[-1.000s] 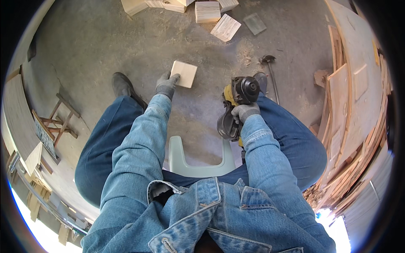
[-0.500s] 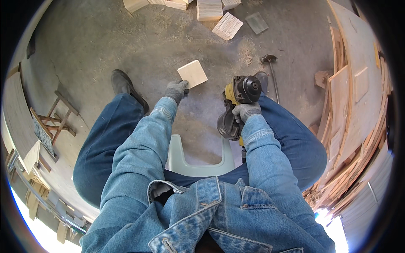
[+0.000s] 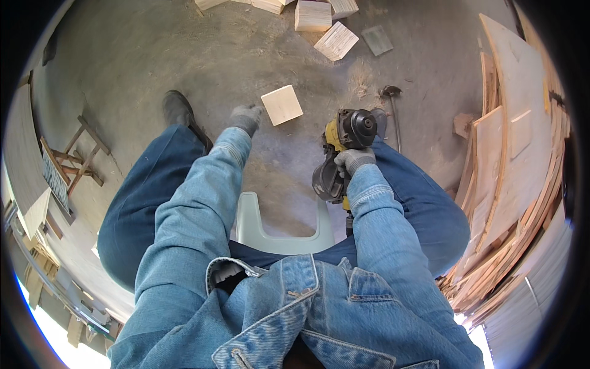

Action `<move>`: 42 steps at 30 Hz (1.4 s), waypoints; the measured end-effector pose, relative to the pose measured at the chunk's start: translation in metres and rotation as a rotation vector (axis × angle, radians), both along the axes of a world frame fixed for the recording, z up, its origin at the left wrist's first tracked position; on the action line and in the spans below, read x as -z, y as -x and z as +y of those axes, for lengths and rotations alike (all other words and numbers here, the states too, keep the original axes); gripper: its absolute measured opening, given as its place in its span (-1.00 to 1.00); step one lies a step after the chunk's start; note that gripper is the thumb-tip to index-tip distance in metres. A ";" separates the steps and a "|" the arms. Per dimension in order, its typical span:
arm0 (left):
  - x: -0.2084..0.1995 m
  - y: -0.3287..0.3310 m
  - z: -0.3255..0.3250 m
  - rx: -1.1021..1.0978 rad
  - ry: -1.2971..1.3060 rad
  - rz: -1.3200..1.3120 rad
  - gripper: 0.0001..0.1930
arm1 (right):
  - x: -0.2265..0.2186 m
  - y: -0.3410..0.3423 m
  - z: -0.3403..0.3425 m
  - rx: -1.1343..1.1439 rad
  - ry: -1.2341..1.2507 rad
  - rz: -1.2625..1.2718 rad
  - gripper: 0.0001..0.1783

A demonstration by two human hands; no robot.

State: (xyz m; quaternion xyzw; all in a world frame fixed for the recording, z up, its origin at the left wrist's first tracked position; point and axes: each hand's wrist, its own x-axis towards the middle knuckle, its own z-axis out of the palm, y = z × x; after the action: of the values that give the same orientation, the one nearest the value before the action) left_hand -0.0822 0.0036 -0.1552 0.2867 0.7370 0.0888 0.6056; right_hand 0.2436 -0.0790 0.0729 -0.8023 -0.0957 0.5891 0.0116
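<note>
A square pale wooden block [image 3: 282,105] lies on the concrete floor between my boots. Just left of it is my left hand [image 3: 247,119] in a grey work glove, blurred a little; its fingers look loosely apart and hold nothing. My right hand [image 3: 354,161], also gloved, is wrapped round the handle of a yellow and black nail gun [image 3: 358,129] with a round coil magazine [image 3: 329,178]. The tool is held over the floor by my right leg, and my hand covers part of its grip.
A hammer [image 3: 394,111] lies beyond my right boot. Several wooden blocks [image 3: 336,41] and a grey flat piece [image 3: 377,40] are at the far side. Plywood offcuts [image 3: 510,147] lean along the right. A pale green stool [image 3: 276,245] is under me; a small wooden frame [image 3: 78,157] stands left.
My left hand has let go of the square wooden block and drawn away to the left. The block now rests on the floor. My right hand keeps hold of the nail gun.
</note>
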 end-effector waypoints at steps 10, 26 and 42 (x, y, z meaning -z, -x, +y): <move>-0.302 0.000 0.108 -0.223 -0.383 -0.274 -0.64 | 0.016 -0.007 -0.017 0.064 -0.032 0.014 -0.93; -0.489 0.086 0.052 0.544 -1.050 0.347 -0.44 | -0.069 0.037 -0.018 -0.192 -0.388 -0.157 -0.83; -0.489 0.099 0.062 0.729 -0.979 0.508 -0.39 | -0.065 0.091 0.007 -0.429 -0.447 -0.015 -0.85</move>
State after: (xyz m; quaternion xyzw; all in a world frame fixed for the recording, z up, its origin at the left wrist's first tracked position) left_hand -0.1812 0.0651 0.3337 0.7721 0.5871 0.1324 0.2041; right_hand 0.1530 -0.0718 0.1381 -0.7458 -0.3903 0.5363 0.0623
